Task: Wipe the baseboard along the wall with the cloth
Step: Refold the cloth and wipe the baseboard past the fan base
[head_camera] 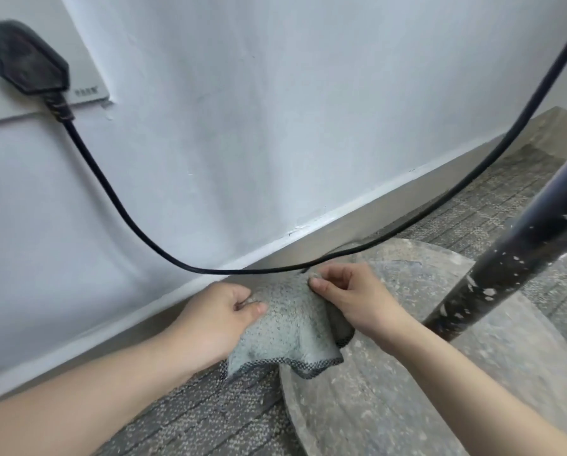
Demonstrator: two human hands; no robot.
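I have the cloth bunched low against the baseboard, its lower edge draping over the carpet and the rim of a round base. Both hands grip it: the left hand pinches one upper corner, the right hand the other. I judge I am setting the cloth up and the stroke itself is not yet running. Next I need to press it flat on the strip and slide along, staying under the sagging cord. The cloth is nubbly pale green terry with a dark stitched hem. The baseboard is smooth grey, the base rough, speckled stone, and the pole is black with paint flecks.
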